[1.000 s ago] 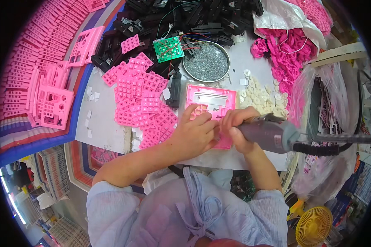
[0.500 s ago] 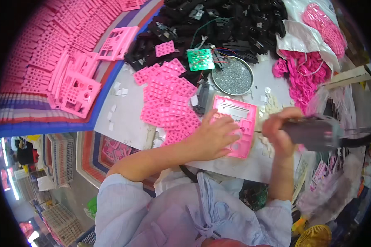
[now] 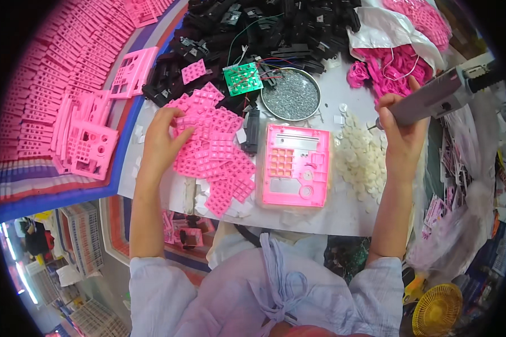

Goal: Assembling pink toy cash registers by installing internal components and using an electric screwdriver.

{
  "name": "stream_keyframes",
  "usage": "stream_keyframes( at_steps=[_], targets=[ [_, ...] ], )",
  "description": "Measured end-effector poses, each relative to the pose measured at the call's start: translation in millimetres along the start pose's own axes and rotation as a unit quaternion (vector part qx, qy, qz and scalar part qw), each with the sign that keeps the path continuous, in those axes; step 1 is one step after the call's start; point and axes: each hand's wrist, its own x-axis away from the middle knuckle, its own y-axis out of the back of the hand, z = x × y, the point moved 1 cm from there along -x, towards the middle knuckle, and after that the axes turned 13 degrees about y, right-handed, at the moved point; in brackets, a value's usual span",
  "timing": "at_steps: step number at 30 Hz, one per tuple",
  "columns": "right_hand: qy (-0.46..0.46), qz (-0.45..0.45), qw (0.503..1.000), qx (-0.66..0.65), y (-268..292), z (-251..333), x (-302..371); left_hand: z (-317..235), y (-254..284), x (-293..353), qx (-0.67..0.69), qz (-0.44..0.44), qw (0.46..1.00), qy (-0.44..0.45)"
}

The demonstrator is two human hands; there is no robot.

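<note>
At the left edge of a heap of pink keypad pieces (image 3: 230, 146), my left hand (image 3: 162, 135) has its thumb and fingers apart over the pieces and grips none that I can see. My right hand (image 3: 402, 132) is wrapped around a grey power screwdriver (image 3: 433, 100), raised over the right of the table with its thin bit pointing left. Between my hands a pink plastic housing (image 3: 319, 185) lies open on the table, with a grid of square holes, a silver strip and round openings. Neither hand touches it.
A round tin (image 3: 266, 106) of small screws stands behind the housing, beside a wired green circuit board (image 3: 243, 78). Black parts (image 3: 298, 28) are piled at the back. Cream discs (image 3: 360, 157) lie to the right. Pink panels (image 3: 45, 84) fill the left side.
My left hand has left the housing and moved left to the keypad heap. My right hand has lifted the screwdriver up and away from the housing. The view has shifted a little.
</note>
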Motion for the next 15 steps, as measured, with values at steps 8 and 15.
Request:
stream_keyframes(
  at_steps=[8,15],
  targets=[
    [0.196,-0.106,0.957,0.187,9,13,48,-16,10,36,0.355,0.007,0.923,0.152],
    [0.186,0.233,0.941,0.161,-50,19,74,-67,-38,67,0.586,0.271,0.708,0.285]
  ],
)
